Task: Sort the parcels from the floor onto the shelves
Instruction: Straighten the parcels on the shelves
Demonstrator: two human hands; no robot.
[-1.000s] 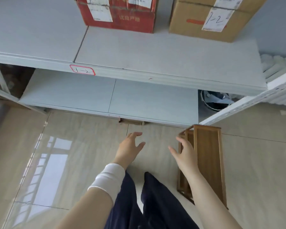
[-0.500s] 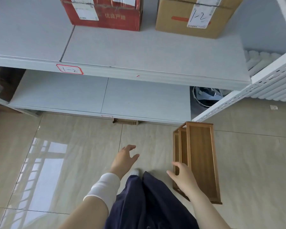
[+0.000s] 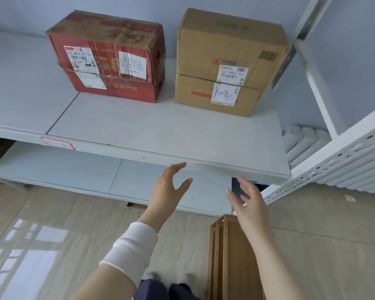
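I'm raising my left hand (image 3: 169,189) and right hand (image 3: 247,202) up from the floor (image 3: 59,213) toward the near edge of the shelf (image 3: 160,131), both spread wide and holding nothing, while the red parcel (image 3: 108,59) and brown parcel (image 3: 223,66) are sitting far back on it, so I'm probably needing another parcel.

Two parcels sit at the back of the upper shelf (image 3: 160,131): a red box (image 3: 108,59) on the left and, just beside it, a brown box (image 3: 225,68) with 1-2 handwritten on its label. A red-bordered tag (image 3: 57,144) on the shelf's front edge seems to read 1-2 as well, though it is blurred. The left hand (image 3: 169,191) and right hand (image 3: 249,202) hover before that edge, fingers spread, holding nothing. A white sleeve (image 3: 132,247) covers the left forearm. A wooden rack (image 3: 232,256) stands on the tiled floor (image 3: 323,245) under the right forearm.
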